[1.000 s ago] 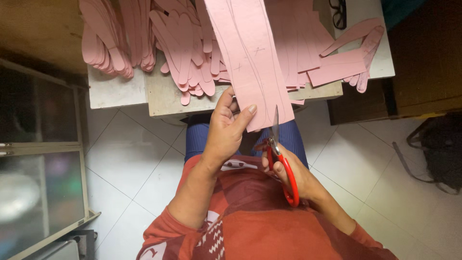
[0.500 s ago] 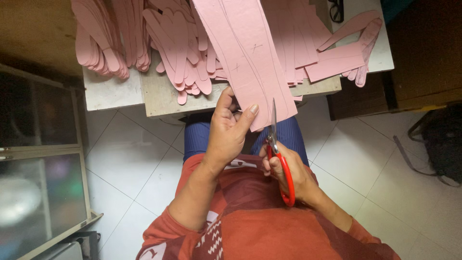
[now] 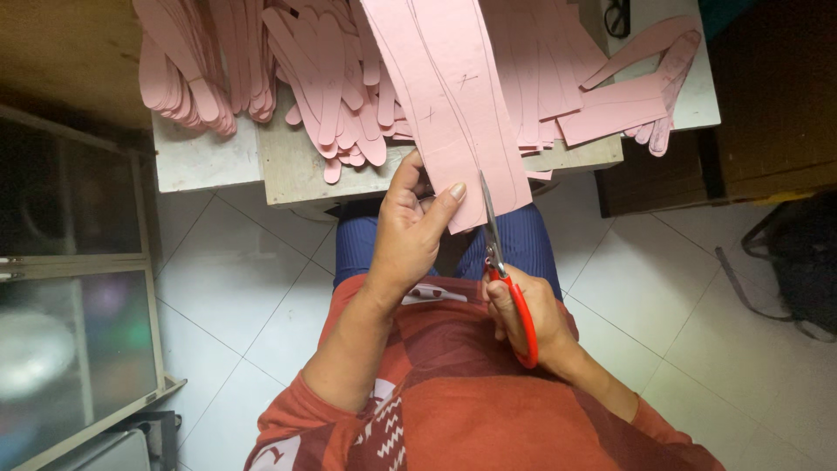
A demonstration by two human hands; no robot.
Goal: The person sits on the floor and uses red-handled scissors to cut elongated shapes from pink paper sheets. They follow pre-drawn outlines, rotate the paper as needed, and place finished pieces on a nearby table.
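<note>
Pink sheet [image 3: 453, 105] hangs off the table's [image 3: 209, 161] near edge, long axis running away from the person; scissors [image 3: 501, 262] sit at its near end, blades along that axis.

Left hand [image 3: 410, 231] pinches the sheet's near left corner, thumb on top. Right hand [image 3: 523, 314] is closed round the red handles, blades slightly parted on a drawn line. Cut strips [image 3: 331, 96] piled further back on the table.

Left hand [image 3: 408, 228] pinches the near end of a pink sheet [image 3: 453, 105] overhanging the table [image 3: 288, 179] front edge. Right hand [image 3: 523, 314] holds red-handled scissors [image 3: 504, 266], blades at the sheet's near edge. Piles of pink cut strips [image 3: 331, 78] lie along the table's front edge.
</note>
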